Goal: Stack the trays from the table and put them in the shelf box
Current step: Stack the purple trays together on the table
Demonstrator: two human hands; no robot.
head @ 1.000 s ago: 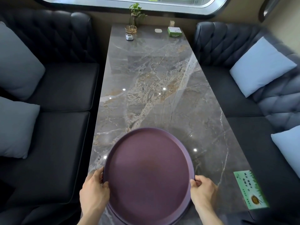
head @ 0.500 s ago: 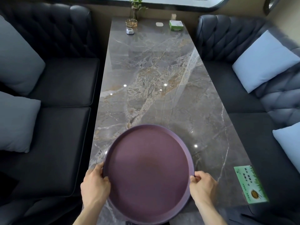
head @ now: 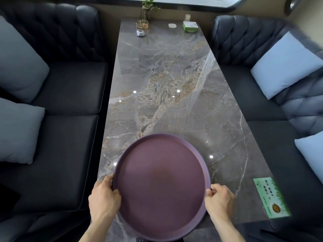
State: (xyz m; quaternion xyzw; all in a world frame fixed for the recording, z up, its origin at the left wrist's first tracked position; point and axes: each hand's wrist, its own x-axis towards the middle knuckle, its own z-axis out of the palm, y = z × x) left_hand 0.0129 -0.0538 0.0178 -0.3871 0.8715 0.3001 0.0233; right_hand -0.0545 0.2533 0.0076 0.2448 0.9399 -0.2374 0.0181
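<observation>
Lighting: daylight from window [head: 174, 0] at far end; small glare spots on polished marble table [head: 166, 81]. Sofas [head: 66, 137] dim, underexposed. Wide-angle bowing at edges; upper right corner smeared. Centre sharp.

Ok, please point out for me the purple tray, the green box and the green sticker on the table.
purple tray [head: 161, 186]: head view, middle of its flat inside.
green box [head: 190, 27]: head view, its top face.
green sticker [head: 271, 198]: head view, its middle, near the printed text.
</observation>
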